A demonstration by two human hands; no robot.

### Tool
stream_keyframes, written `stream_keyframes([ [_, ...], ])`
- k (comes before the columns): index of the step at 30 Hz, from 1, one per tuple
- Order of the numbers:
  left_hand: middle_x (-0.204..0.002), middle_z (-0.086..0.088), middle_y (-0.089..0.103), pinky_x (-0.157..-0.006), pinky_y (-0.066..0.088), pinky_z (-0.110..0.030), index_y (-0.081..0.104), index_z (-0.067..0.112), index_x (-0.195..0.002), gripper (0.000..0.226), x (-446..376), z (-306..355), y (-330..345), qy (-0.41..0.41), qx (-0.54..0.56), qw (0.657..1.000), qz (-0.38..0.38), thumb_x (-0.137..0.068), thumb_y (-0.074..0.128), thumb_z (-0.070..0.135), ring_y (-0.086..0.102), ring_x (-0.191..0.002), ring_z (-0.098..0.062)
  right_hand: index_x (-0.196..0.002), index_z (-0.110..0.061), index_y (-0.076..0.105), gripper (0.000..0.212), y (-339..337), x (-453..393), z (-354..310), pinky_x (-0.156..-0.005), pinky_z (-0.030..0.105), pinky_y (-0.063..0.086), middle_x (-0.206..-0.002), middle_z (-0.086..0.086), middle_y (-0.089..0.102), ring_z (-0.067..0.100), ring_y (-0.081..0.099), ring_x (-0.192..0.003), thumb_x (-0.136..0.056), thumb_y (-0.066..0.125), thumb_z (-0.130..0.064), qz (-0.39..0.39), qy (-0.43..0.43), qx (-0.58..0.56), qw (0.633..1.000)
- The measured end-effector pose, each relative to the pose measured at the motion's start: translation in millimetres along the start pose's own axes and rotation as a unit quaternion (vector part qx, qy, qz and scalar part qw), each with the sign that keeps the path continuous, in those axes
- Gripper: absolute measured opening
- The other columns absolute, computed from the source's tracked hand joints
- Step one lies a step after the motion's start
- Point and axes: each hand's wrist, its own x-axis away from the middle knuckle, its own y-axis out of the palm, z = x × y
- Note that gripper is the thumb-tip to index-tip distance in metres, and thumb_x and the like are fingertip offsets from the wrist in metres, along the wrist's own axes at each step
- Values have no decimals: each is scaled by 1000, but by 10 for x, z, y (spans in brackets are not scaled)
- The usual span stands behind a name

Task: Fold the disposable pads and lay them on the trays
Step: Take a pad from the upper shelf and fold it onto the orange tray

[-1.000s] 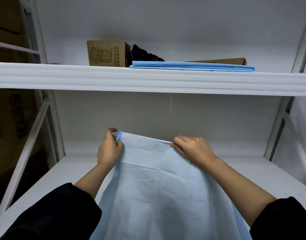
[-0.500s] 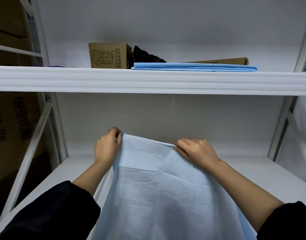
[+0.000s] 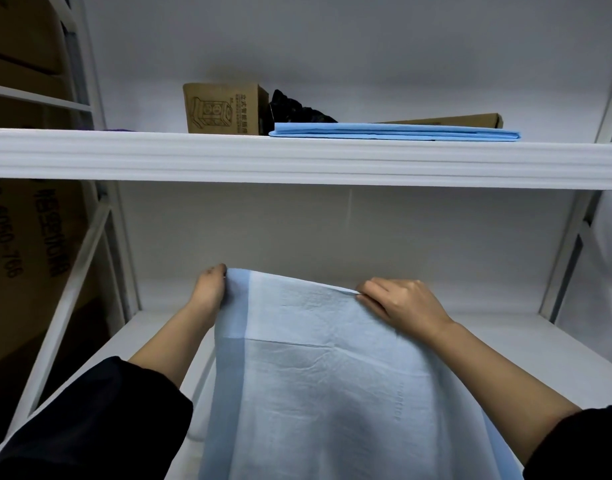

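Observation:
A large light-blue disposable pad [image 3: 332, 382] with a darker blue border hangs spread in front of me, above the lower white shelf [image 3: 526, 344]. My left hand [image 3: 209, 289] pinches its top left corner. My right hand [image 3: 399, 303] pinches the top edge further right. The pad's lower part runs out of view at the bottom. On the upper shelf [image 3: 297, 157] lies a folded blue pad [image 3: 394, 131], flat and to the right of middle.
A brown cardboard box [image 3: 225, 109] and a black crumpled thing [image 3: 297, 110] stand on the upper shelf behind the folded pad, with a flat brown carton [image 3: 463, 119] at the right. White rack posts [image 3: 567, 258] frame both sides; large cartons [image 3: 24, 244] sit left.
Both hands have moved the pad's top edge slightly up and spread it wider; the left corner now shows its darker blue border. My view has tilted a little.

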Motion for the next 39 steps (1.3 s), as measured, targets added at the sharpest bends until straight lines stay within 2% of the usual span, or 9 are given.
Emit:
stream_keyframes([
  [4,-102,-4,60,-90,45,-33,58,14,-111,40,43,79,-27,62,-2,997,-38,-95,46,48,57,-95,-18,-77,-18,63,49,-15,1,1,-35,25,38,-64,-2,58,20,57,-48,-102,28,-39,6,-6,-3,1000],
  [7,-93,1,65,-73,44,-17,65,12,-100,16,68,111,-64,129,-49,989,-61,-88,66,23,58,-83,-10,-77,-17,63,46,-32,9,35,-36,27,40,-63,-2,57,21,57,-48,-101,31,-39,11,-4,-5,1000],
  [11,-85,1,64,-67,44,-16,64,15,-84,6,65,94,-101,130,-32,991,-9,-88,64,12,57,-77,-11,-74,-16,61,47,-56,6,56,-35,29,40,-61,0,55,22,56,-48,-102,30,-38,22,-2,-4,1000],
  [17,-102,-9,56,-65,43,-28,61,6,-114,27,84,86,-140,101,-89,991,4,-100,39,11,53,-74,-15,-76,-17,62,45,-65,32,57,-35,29,40,-62,-2,56,20,57,-49,-101,31,-38,21,0,-10,1000],
  [20,-84,-14,58,-61,39,-29,61,10,-118,39,122,124,-187,2,-23,996,-90,-102,33,33,52,-67,-22,-77,-17,62,43,-80,46,68,-36,28,39,-62,-2,56,20,56,-48,-100,33,-38,20,-5,-10,1000],
  [23,-82,-11,68,-64,46,-29,69,17,-96,56,159,189,-199,-54,-26,988,-140,-94,33,60,60,-71,-23,-76,-17,62,37,-89,43,65,-35,28,40,-61,-2,56,20,56,-48,-98,39,-36,19,-11,-11,1000],
  [27,-79,0,55,-59,37,-22,61,21,-71,13,138,163,-193,22,-129,981,-143,-84,63,21,47,-65,-12,-77,-17,62,34,-91,41,66,-35,28,39,-62,-2,56,21,57,-49,-97,41,-36,18,-18,-9,1000],
  [34,-76,-3,57,-56,42,-22,64,12,-96,12,105,159,-196,64,-87,993,-53,-95,52,11,51,-60,-10,-78,-18,61,39,-88,36,64,-35,28,40,-62,-1,57,21,58,-49,-100,36,-37,19,-10,-13,1000],
  [39,-59,-4,37,-36,24,-11,61,8,-107,21,4,163,-330,73,-26,997,7,-98,42,10,33,-40,-8,-75,-18,62,49,-95,38,90,-37,26,40,-63,-3,59,20,59,-50,-102,27,-40,13,6,-6,1000],
])
